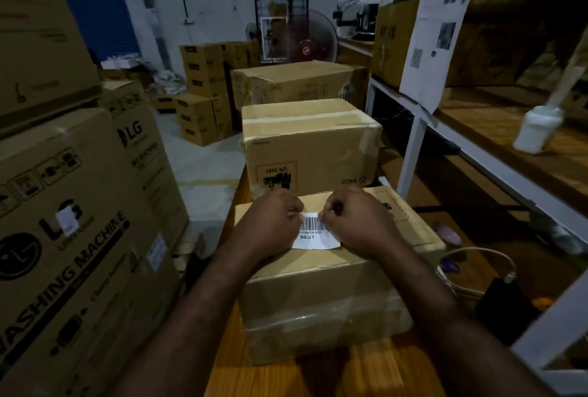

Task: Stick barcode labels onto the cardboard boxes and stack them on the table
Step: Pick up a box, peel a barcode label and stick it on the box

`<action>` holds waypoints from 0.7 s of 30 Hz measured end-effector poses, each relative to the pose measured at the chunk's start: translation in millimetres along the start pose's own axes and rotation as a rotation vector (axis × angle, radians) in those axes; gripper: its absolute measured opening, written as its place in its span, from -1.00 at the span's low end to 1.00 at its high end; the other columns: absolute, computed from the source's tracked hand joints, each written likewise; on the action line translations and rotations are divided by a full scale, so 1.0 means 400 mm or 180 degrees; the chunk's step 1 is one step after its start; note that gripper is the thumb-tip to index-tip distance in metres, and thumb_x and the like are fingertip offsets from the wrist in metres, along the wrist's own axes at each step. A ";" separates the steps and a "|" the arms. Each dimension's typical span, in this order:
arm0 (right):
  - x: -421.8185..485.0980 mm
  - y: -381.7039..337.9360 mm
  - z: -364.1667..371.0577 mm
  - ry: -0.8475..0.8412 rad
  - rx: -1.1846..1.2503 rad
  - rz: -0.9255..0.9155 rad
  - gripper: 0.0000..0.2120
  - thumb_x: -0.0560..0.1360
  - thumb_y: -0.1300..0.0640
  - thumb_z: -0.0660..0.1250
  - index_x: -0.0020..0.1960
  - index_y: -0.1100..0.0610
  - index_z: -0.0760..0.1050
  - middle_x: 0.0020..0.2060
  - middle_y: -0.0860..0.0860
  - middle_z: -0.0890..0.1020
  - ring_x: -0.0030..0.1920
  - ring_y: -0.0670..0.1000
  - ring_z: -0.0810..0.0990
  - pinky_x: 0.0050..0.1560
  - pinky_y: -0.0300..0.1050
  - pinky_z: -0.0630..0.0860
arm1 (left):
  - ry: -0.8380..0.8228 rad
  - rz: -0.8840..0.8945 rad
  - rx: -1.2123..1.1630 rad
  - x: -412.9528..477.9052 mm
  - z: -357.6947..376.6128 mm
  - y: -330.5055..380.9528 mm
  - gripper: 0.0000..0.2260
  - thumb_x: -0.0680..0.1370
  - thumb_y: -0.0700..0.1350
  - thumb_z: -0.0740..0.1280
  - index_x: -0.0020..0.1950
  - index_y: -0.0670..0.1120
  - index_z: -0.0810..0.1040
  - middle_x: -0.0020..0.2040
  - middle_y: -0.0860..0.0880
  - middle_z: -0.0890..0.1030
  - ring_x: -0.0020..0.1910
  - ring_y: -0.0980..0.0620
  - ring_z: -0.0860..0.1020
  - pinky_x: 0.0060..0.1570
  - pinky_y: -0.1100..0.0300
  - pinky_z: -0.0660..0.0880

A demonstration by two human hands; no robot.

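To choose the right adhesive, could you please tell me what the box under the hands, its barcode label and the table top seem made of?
The box looks like brown cardboard, matte, with glossy clear tape across its front. The barcode label seems white paper, black-printed, lower edge curling. The table top appears wood or wood-look laminate: orange grain.

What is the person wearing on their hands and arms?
Nothing that shows. The left hand and the right hand are bare, with no gloves and no rings to see. Both forearms are bare too: no sleeves, watch or bracelet in view.
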State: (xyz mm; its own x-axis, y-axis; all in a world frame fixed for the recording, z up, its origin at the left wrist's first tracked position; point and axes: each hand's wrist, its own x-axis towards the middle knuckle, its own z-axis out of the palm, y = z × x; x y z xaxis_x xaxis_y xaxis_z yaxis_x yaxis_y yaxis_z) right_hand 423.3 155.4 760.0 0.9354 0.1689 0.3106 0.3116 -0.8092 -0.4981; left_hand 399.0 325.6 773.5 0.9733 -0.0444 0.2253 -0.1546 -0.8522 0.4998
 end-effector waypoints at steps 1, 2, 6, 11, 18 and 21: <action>-0.001 -0.001 -0.002 -0.0037 0.0049 0.0002 -0.89 0.49 -0.03 0.34 -0.20 -0.06 0.55 -0.18 -0.09 0.57 -0.21 -0.11 0.53 -0.20 -0.04 0.55 | 0.0055 0.0016 -0.0033 -0.002 0.000 -0.003 -0.79 0.59 -0.10 0.31 0.20 0.00 0.63 0.32 0.05 0.51 0.23 0.08 0.45 0.00 0.33 0.38; -0.001 -0.002 -0.005 -0.0057 0.0137 0.0010 -0.89 0.50 -0.01 0.33 -0.19 -0.04 0.54 -0.21 -0.10 0.59 -0.22 -0.11 0.54 -0.20 -0.03 0.55 | 0.0064 0.0019 -0.0062 -0.002 -0.003 -0.006 -0.81 0.58 -0.11 0.31 0.16 0.01 0.64 0.30 0.05 0.51 0.21 0.08 0.45 -0.04 0.35 0.37; -0.004 0.001 -0.010 -0.0041 0.0420 0.0077 -0.91 0.49 0.01 0.33 -0.18 -0.03 0.51 -0.30 -0.11 0.62 -0.25 -0.11 0.57 -0.19 0.02 0.57 | -0.0052 0.0000 -0.0210 0.002 -0.011 -0.013 -0.90 0.57 -0.09 0.34 0.05 0.09 0.56 0.20 0.07 0.52 0.07 0.14 0.46 -0.26 0.40 0.35; -0.006 -0.003 -0.012 -0.0148 0.0414 0.0094 -0.92 0.50 -0.02 0.34 -0.01 -0.09 0.53 -0.26 -0.13 0.59 -0.24 -0.13 0.57 -0.24 -0.04 0.55 | -0.0135 -0.0053 -0.0329 0.006 -0.009 -0.012 -0.92 0.57 -0.08 0.37 0.00 0.11 0.52 0.11 0.12 0.51 -0.02 0.15 0.51 -0.41 0.47 0.40; -0.002 -0.004 -0.009 -0.0235 0.0170 0.0042 -0.82 0.47 -0.09 0.35 0.00 -0.05 0.62 -0.18 -0.13 0.59 -0.22 -0.14 0.54 -0.29 -0.15 0.42 | -0.0391 -0.0098 -0.0446 0.026 -0.009 -0.019 -0.81 0.52 -0.05 0.43 0.12 0.07 0.57 0.19 0.03 0.57 0.13 0.07 0.55 -0.16 0.29 0.53; -0.006 -0.005 -0.011 -0.0196 0.0284 -0.0096 -0.94 0.48 -0.05 0.36 -0.07 -0.10 0.57 -0.12 -0.09 0.55 -0.16 -0.09 0.54 -0.25 -0.11 0.47 | -0.0603 -0.0038 -0.0384 0.038 -0.008 -0.016 -0.76 0.54 -0.03 0.40 0.20 0.04 0.62 0.19 0.00 0.60 0.13 0.05 0.56 0.01 0.13 0.60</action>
State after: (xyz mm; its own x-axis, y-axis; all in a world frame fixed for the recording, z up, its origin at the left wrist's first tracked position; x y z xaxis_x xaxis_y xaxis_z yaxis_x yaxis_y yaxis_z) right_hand 419.8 154.2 763.7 0.9330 0.2289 0.2776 0.3508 -0.7505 -0.5601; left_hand 414.4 332.0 776.6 0.9879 -0.1415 0.0633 -0.1510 -0.7853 0.6004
